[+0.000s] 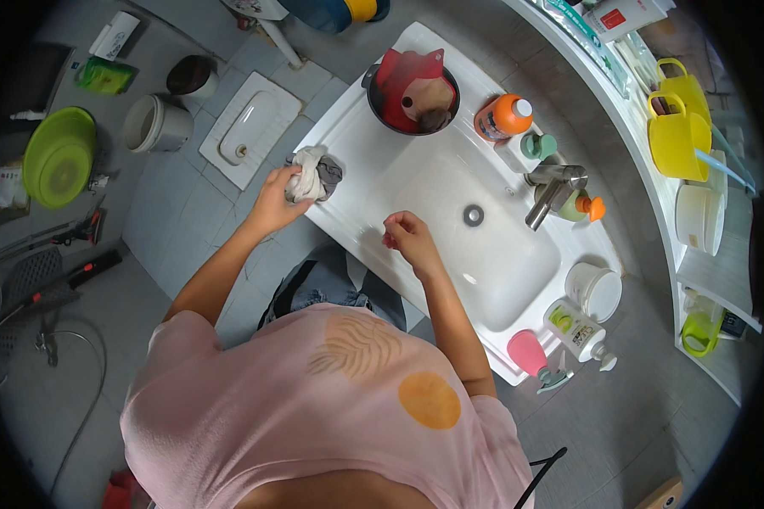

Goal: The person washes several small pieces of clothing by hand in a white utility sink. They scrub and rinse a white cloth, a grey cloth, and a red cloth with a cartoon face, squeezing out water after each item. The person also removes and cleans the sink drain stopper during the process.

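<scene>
Left hand: my left hand sits left of centre in the frame, at the corner of the sink, fingers curled tight around a bunched rag.
Rag: the rag is white and grey, crumpled into a ball, pressed on the flat white rim of the sink; part of it spills out past my fingers toward the upper right.
Right hand: my right hand is near the centre of the frame, over the near edge of the basin, loosely closed with fingertips pinched together; I cannot tell whether anything small is between them.
Rag to hands: in my left hand, and well apart from my right, which lies lower right of it.
Drain: the round metal drain is right of my right hand, in the basin floor.
Tap: the metal tap stands at the far side of the basin, right of centre (spout pointing down toward the drain).
Bowl: a dark bowl with a red thing and a brownish thing inside sits on the rim in the upper middle, above the rag.
Bottles: an orange bottle is just right of the bowl; a pink pump bottle stands on the lower right rim.
Cup: a white cup is on the right rim, above the pink bottle.
Floor: a green basin lies at the upper left.
</scene>
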{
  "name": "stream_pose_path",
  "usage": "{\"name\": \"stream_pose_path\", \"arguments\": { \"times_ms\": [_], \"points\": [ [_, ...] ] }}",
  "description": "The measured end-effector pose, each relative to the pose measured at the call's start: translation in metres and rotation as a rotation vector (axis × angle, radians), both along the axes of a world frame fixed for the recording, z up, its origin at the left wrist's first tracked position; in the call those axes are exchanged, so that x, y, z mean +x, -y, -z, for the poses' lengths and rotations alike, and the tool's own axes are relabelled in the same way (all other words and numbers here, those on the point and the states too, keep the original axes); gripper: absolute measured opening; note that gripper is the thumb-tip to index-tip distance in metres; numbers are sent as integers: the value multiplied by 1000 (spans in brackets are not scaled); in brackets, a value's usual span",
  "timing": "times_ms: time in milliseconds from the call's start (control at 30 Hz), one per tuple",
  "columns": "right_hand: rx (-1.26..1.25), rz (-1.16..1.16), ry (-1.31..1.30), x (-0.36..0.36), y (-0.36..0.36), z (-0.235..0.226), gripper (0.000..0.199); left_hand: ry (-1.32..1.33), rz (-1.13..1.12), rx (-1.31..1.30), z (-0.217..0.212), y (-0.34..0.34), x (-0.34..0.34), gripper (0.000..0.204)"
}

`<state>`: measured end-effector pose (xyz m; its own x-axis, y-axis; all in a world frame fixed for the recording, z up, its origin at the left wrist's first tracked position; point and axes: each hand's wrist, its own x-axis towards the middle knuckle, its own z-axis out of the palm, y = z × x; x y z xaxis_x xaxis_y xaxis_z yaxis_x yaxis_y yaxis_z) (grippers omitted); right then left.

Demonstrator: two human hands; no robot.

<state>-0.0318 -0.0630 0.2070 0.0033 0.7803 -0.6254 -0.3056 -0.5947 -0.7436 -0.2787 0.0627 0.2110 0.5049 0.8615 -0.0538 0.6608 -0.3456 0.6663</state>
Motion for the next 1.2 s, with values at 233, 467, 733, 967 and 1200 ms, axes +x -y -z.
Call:
{"name": "stream_pose_path", "arguments": {
  "times_ms": [233, 467, 733, 967, 1200],
  "points": [
    [40, -44, -43, -24, -5, -10, 7, 120, -599, -693, 33, -14, -11, 36],
    [51, -52, -44, -25, 2, -14, 7, 73, -515, -869, 6, -11, -5, 24],
    [127, -41, -8, -22, 5, -25, 9, 235, -377, -410, 2, 4, -14, 17],
    [310, 12, -206, -35, 9, -85, 32, 729, 93, -912, -111, 72, 65, 26],
    [216, 104, -182, 23, 45, -116, 21, 727, 76, -871, -86, 55, 49, 26]
  ]
}}
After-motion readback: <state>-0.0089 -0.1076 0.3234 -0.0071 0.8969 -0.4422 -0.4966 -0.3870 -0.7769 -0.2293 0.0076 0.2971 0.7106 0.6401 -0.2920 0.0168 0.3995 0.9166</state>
